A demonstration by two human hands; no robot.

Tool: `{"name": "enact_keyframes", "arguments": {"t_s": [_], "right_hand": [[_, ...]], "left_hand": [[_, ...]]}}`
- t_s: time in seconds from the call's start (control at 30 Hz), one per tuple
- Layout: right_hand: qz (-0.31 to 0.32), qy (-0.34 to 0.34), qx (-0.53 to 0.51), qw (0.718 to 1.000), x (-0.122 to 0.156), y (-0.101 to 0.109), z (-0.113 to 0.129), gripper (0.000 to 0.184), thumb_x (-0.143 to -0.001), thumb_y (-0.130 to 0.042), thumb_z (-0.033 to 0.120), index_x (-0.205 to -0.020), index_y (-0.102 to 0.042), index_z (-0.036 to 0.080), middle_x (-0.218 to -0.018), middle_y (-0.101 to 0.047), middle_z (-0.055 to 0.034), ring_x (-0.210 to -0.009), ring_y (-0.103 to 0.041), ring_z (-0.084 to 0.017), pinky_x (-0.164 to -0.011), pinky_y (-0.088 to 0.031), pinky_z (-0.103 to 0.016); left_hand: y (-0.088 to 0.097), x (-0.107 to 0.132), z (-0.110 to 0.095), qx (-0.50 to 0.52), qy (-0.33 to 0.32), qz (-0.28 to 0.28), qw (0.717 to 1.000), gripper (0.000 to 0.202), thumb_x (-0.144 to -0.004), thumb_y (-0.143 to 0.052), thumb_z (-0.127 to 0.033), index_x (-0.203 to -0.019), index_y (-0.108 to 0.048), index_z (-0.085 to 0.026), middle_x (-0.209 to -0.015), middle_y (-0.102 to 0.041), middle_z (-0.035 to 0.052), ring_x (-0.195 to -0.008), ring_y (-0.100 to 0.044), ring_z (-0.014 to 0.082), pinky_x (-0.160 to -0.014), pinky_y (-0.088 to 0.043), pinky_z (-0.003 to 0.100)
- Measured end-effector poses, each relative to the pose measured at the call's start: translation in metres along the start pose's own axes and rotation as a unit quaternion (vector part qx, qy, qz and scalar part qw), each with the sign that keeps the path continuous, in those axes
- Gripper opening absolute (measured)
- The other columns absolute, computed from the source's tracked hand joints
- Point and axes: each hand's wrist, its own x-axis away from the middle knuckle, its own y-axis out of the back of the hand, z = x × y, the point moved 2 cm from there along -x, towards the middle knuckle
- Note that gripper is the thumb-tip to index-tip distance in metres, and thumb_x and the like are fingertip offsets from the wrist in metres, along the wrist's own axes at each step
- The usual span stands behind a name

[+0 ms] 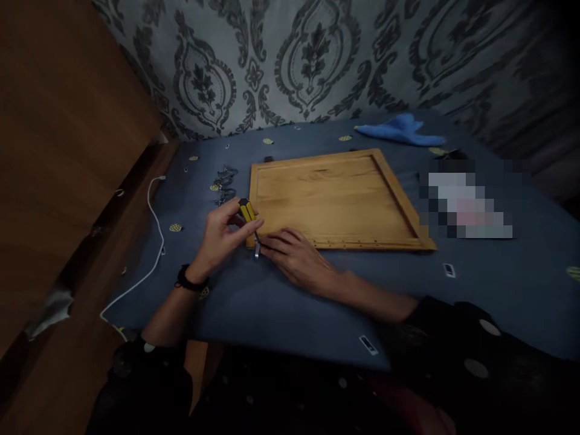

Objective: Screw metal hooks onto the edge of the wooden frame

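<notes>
A screwdriver (248, 211) with a yellow and black handle is gripped in my left hand (223, 232), its shaft pointing down at the front left corner of a framed wooden board (326, 196). At that corner a small silver metal fitting (257, 249) sticks out over the board's front edge. My right hand (296, 260) rests across this edge, fingers close together, with the fingertips at the fitting. The undersides of those fingers are hidden. Several small holes run along the board's front rail.
A loose cluster of metal hooks (224, 184) lies left of the board. Behind it is a blue cloth (401, 130). A blurred-out object (469, 205) lies to the right. A white cable (162, 232) runs along the left side of the blue table cover (290, 326), beside a wooden cabinet (67, 121).
</notes>
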Motion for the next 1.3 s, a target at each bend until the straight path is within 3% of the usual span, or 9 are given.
{"name": "enact_keyframes", "arguments": {"t_s": [0.17,0.3,0.4,0.57,0.73,0.87,1.1,1.3], "right_hand": [[-0.011,0.010,0.005,1.000,0.001,0.001,0.000,0.036,-0.102,-0.047,0.011,-0.130,-0.069,0.013,-0.131,-0.073,-0.0127,-0.123,-0.060,-0.029,-0.106,-0.049,-0.051],[-0.007,-0.006,-0.008,1.000,0.001,0.000,0.000,0.037,-0.103,-0.045,0.012,-0.133,-0.067,0.015,-0.130,-0.073,-0.0115,-0.124,-0.059,-0.028,-0.105,-0.049,-0.051],[-0.010,-0.014,-0.017,1.000,0.002,0.000,0.000,0.038,-0.103,-0.044,0.011,-0.132,-0.068,0.017,-0.128,-0.074,-0.0104,-0.124,-0.059,-0.027,-0.106,-0.049,-0.051],[-0.031,-0.012,-0.028,0.999,0.002,0.000,-0.001,0.035,-0.105,-0.043,0.014,-0.128,-0.070,0.017,-0.129,-0.074,-0.0087,-0.124,-0.060,-0.026,-0.107,-0.048,-0.048],[-0.024,-0.016,-0.041,0.999,0.002,0.000,-0.002,0.037,-0.103,-0.045,0.013,-0.133,-0.068,0.016,-0.131,-0.073,-0.0099,-0.126,-0.059,-0.026,-0.108,-0.047,-0.049],[-0.019,-0.014,-0.047,0.999,0.003,0.000,-0.002,0.038,-0.103,-0.046,0.013,-0.135,-0.066,0.016,-0.135,-0.071,-0.0092,-0.129,-0.057,-0.026,-0.109,-0.047,-0.050],[-0.003,-0.023,-0.062,0.998,0.005,0.002,-0.003,0.037,-0.103,-0.046,0.015,-0.135,-0.066,0.019,-0.137,-0.070,-0.0083,-0.131,-0.057,-0.026,-0.111,-0.046,-0.051],[-0.024,-0.030,-0.080,0.996,0.005,0.006,-0.002,0.038,-0.105,-0.041,0.015,-0.130,-0.069,0.017,-0.130,-0.073,-0.0114,-0.129,-0.058,-0.026,-0.107,-0.049,-0.051]], "left_hand": [[0.002,0.010,-0.002,-0.050,-0.013,-0.042,0.998,0.027,-0.084,-0.081,-0.041,-0.087,-0.068,-0.018,-0.074,-0.066,-0.0011,-0.068,-0.063,0.0113,-0.065,-0.054,0.021],[0.004,0.017,-0.005,-0.037,-0.016,-0.022,0.999,0.026,-0.091,-0.075,-0.030,-0.113,-0.069,-0.019,-0.096,-0.075,0.0033,-0.084,-0.072,0.0137,-0.080,-0.059,0.024],[0.006,0.018,-0.007,-0.031,-0.002,-0.002,1.000,0.028,-0.093,-0.073,-0.025,-0.120,-0.067,-0.020,-0.102,-0.076,0.0039,-0.091,-0.074,0.0146,-0.087,-0.060,0.026],[0.005,0.017,-0.010,-0.028,-0.003,0.001,1.000,0.030,-0.091,-0.076,-0.025,-0.119,-0.066,-0.021,-0.099,-0.075,0.0017,-0.090,-0.074,0.0133,-0.086,-0.060,0.024],[0.003,0.017,-0.010,-0.067,-0.019,-0.030,0.997,0.026,-0.086,-0.081,-0.028,-0.108,-0.069,-0.020,-0.090,-0.072,-0.0005,-0.083,-0.072,0.0123,-0.078,-0.060,0.023],[0.001,0.017,-0.012,-0.035,-0.003,-0.054,0.998,0.028,-0.086,-0.082,-0.025,-0.110,-0.067,-0.021,-0.091,-0.072,-0.0022,-0.082,-0.074,0.0112,-0.078,-0.062,0.022],[0.005,0.014,-0.017,-0.006,-0.032,-0.093,0.995,0.032,-0.084,-0.082,-0.017,-0.113,-0.069,-0.024,-0.092,-0.071,-0.0027,-0.083,-0.075,0.0121,-0.081,-0.063,0.026],[0.004,0.015,-0.017,-0.026,-0.021,-0.102,0.994,0.027,-0.085,-0.082,-0.024,-0.110,-0.070,-0.026,-0.094,-0.070,-0.0005,-0.082,-0.075,0.0152,-0.080,-0.064,0.032]]}}
